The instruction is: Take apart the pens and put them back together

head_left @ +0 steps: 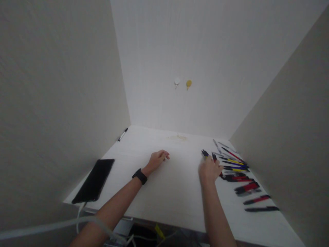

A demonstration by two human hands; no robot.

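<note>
My left hand hovers over or rests on the middle of the white table, its fingers loosely curled with nothing visible in them. A black watch is strapped round that wrist. To the right, my right hand is closed around several pens. Dark pen tips poke out past its fingers, and a part of a red pen shows below them. Beside this hand lies a row of loose pens in black, red, blue, yellow and clear. The hand partly hides the ones it holds.
A black phone with a white cable lies at the left edge. Against the left wall is a single pen. Walls enclose the table on three sides; a white hook and a yellow hook are on the back one.
</note>
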